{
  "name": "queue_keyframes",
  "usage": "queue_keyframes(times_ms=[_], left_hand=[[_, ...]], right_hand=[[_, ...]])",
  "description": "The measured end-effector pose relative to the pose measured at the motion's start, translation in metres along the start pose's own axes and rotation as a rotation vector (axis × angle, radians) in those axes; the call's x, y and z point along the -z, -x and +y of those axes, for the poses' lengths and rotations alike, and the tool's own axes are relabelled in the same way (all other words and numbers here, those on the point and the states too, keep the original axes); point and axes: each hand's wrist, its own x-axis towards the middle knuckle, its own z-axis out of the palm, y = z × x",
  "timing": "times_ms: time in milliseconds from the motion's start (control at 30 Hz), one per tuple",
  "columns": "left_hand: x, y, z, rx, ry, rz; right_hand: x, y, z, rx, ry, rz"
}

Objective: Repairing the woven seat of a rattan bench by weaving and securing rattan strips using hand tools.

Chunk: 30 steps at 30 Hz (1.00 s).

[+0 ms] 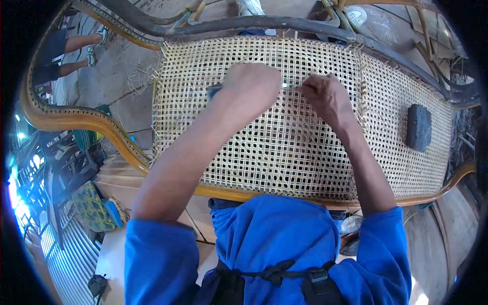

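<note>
A panel of woven cane in an open lattice spreads out before me on a curved wooden frame. My left hand is closed in a fist over the far middle of the weave. From its left side sticks the dark blunt end of a hand tool; a thin, pale, shiny part shows on its right side, pointing toward my right hand. Bent over the weave, my right hand has its fingers pinched together close to that pale tip. What those fingertips hold is too small to tell.
A dark rectangular block lies on the cane at the right. Loose strand ends stick up along the panel's left edge and the seam. Curved dark rails run along the far side. People's legs and shoes appear beyond the frame.
</note>
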Motion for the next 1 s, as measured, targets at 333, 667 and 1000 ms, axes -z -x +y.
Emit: queue_keyframes(times_ms=[333, 667, 1000], left_hand=[[-0.016, -0.044, 0.012, -0.203, -0.14, -0.076], [-0.035, -0.038, 0.006, -0.101, 0.008, 0.019], [-0.012, -0.016, -0.017, 0.137, 0.048, -0.179]], right_hand=[[-0.018, -0.003, 0.018, -0.073, -0.088, 0.137], [-0.039, -0.009, 0.017, -0.007, 0.286, 0.167], [-0.036, -0.01, 0.029, 0.263, 0.259, 0.21]])
